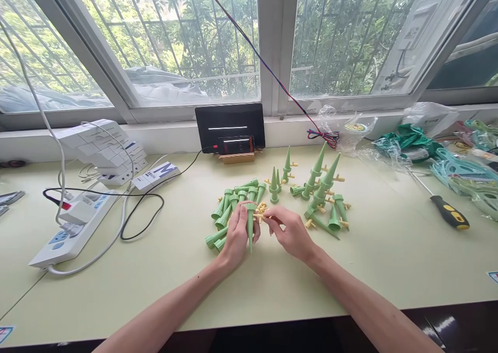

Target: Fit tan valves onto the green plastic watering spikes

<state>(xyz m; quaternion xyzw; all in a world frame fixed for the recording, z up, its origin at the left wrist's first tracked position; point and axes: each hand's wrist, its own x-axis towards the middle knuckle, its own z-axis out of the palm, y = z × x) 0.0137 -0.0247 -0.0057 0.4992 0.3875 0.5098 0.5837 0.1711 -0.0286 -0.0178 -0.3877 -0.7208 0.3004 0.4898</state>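
Observation:
My left hand [235, 235] is closed around a green plastic watering spike [250, 233], whose tip points down toward me. My right hand [292, 230] pinches a small yellow valve [258, 216] at the spike's side, just under its collar; how deep it sits cannot be made out. Behind my hands lies a little heap of loose yellow valves [263, 206]. Several green spikes [222, 220] lie piled beyond and left of my left hand. Off to the right, more green spikes [323, 187] stand or lie together, many with yellow valves sticking out.
A tablet [229, 119] leans by the window, with a phone [235, 144] before it. Left are a power strip [78, 234], cables and stacked white boxes [105, 148]. A screwdriver [449, 212], plastic bags [428, 114] and green plastic parts [462, 179] lie right.

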